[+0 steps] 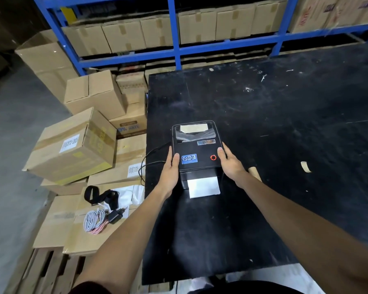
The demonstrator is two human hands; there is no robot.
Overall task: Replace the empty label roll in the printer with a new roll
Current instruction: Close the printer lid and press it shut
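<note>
A black label printer [197, 149] sits on the black table [274, 128] with its lid down. A red ring light glows on its top, and a white label [203, 187] sticks out of its front slot. Through the lid's window a pale roll [193, 128] shows. My left hand [170, 168] grips the printer's left side, thumb on the lid. My right hand [229, 163] grips its right side the same way. A brown cardboard tube [255, 172] lies on the table just behind my right wrist.
A curled strip of tape [306, 166] lies on the table to the right. Cardboard boxes [77, 145] are stacked left of the table, with coiled cables and a charger [102, 217] on top. Blue shelving [179, 28] with boxes stands behind. A black cord [145, 166] runs off the printer's left.
</note>
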